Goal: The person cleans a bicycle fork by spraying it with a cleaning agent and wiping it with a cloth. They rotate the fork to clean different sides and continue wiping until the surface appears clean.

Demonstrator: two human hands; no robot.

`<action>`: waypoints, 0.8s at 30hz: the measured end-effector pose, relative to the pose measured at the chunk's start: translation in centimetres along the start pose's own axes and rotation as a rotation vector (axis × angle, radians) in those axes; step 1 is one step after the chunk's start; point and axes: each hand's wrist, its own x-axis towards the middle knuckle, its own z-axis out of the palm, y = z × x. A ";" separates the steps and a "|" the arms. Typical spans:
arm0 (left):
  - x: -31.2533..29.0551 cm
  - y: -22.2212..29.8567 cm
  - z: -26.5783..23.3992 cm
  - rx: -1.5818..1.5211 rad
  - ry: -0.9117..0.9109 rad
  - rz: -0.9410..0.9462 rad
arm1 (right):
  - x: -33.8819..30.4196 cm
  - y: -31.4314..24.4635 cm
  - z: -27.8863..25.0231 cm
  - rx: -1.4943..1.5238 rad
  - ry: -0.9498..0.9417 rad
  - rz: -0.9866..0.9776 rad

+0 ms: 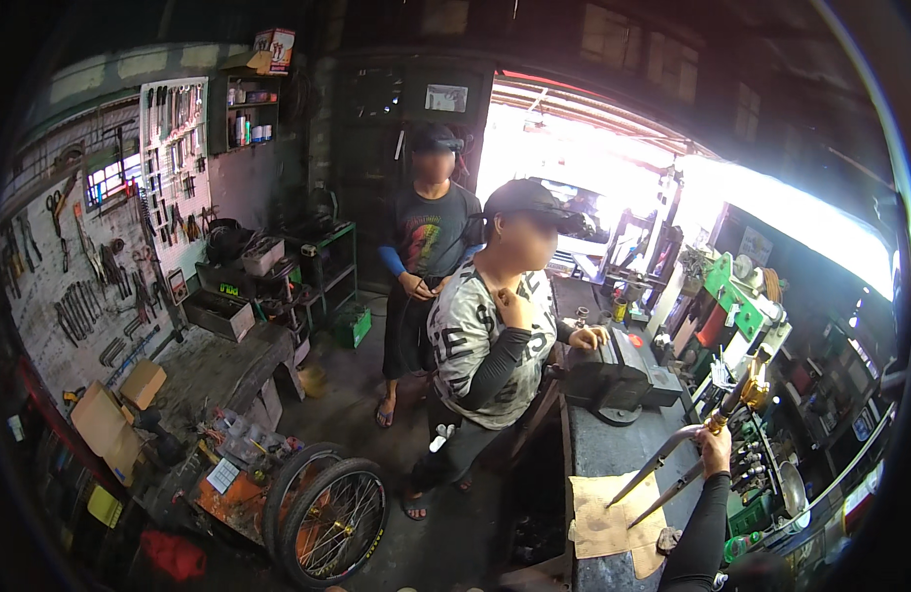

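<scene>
My right hand (714, 450), in a black sleeve, is closed around the upper part of a bicycle fork (662, 456), near its crown. The fork stands tilted, its two legs pointing down to a tan cloth or cardboard sheet (595, 538) on the dark workbench (585, 439). A small crumpled grey thing (669, 539) lies at the sheet's right edge. Beyond the sheet, a bench vise (613, 380) is mounted on the bench, and a co-worker's hand (587, 337) rests on it. My left hand is not in view.
A co-worker (495, 335) stands left of the bench, another person (431, 237) behind. Bicycle wheels (335, 523) stand at lower left beside a cluttered low table. Tools hang on a pegboard (174, 148). A green machine (736, 296) and crowded racks flank the bench's right side.
</scene>
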 end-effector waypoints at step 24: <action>-0.6 0.2 -1.9 -0.198 -0.138 0.046 | -0.2 0.9 0.2 0.297 -0.022 0.049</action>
